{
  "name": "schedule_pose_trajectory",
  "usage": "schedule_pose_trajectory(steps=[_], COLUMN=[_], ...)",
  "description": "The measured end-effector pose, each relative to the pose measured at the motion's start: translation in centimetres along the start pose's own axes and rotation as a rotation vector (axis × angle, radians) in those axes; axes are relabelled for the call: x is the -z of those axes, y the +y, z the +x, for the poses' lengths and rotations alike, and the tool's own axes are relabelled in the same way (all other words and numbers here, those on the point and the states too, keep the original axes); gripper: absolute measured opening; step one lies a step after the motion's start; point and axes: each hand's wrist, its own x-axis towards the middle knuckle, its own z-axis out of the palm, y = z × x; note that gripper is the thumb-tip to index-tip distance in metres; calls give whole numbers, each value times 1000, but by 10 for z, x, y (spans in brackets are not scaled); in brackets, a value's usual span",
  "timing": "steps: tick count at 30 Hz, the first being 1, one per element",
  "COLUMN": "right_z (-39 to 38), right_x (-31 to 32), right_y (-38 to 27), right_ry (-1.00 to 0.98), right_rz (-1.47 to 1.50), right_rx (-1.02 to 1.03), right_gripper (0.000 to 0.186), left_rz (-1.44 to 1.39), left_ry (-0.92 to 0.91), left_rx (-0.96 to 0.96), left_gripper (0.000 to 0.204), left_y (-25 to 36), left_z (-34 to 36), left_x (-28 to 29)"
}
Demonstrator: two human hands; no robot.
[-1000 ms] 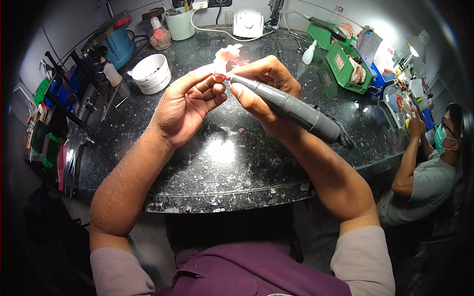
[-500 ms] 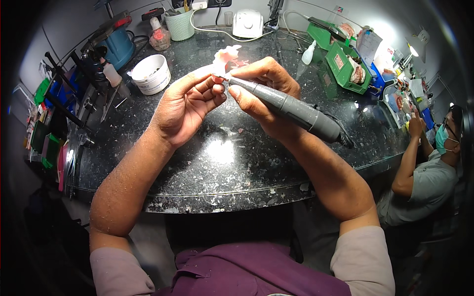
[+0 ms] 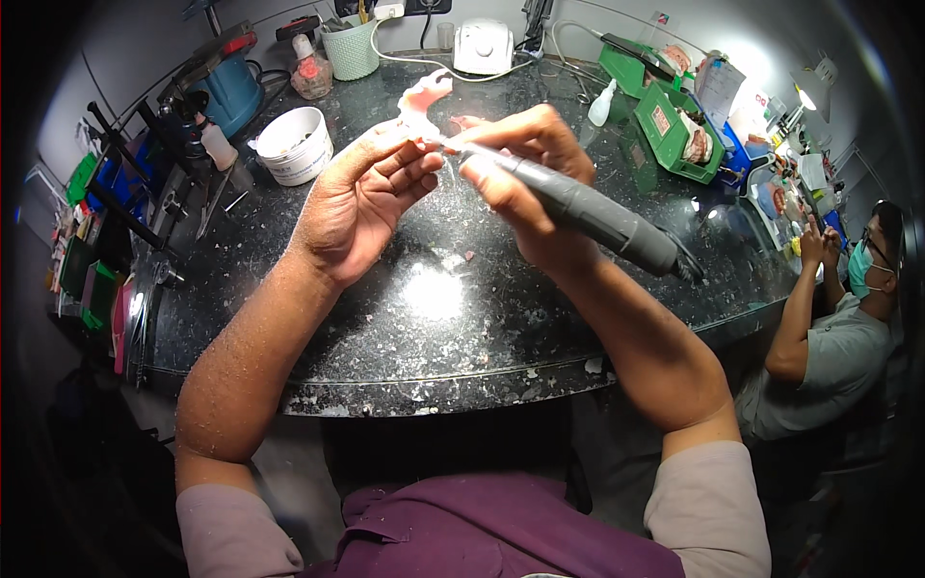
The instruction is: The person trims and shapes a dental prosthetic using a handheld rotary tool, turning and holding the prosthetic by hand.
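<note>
A pink denture base [image 3: 421, 99] is pinched between the thumb and fingers of my left hand [image 3: 361, 197], above the middle of the bench. My right hand [image 3: 530, 178] grips a dark grey rotary handpiece [image 3: 588, 207] much like a pen. Its tip meets the lower end of the denture base by my left fingertips; whether it touches cannot be made out. Another pink piece [image 3: 469, 122] shows just behind my right fingers, partly hidden by them.
On the dark speckled bench [image 3: 385, 337], a white tub [image 3: 293, 144] stands left. Behind are a glass bottle [image 3: 311, 69], a pale green pot [image 3: 352, 50] and a white control box [image 3: 484, 46]. Green trays [image 3: 679, 135] with dental models lie right, where a masked co-worker [image 3: 838, 328] sits.
The denture base has been turned in my left fingers and leans differently. My right hand and the handpiece have shifted slightly, its rear end moving right. The co-worker's hands have moved a little.
</note>
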Motion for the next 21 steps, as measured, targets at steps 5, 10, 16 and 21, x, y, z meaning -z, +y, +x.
schedule_pose_trajectory(steps=[5,10,16,21], right_z=[3,1,4,2], right_x=[-11,-10,-8,-5], right_y=[-7,-1,-5,11], right_ry=[163,167,172,103], right_rz=[102,172,277,493], right_rx=[-187,-273,-438,-499], right_gripper=[18,23,27,32], left_rz=[205,244,284,305], left_ry=[111,133,127,153], left_rx=[-52,-73,-80,-61], left_gripper=[31,29,22,18], left_y=[0,-7,-8,-7], left_z=[-1,-1,-2,-1], left_x=[-8,-13,-4,-4])
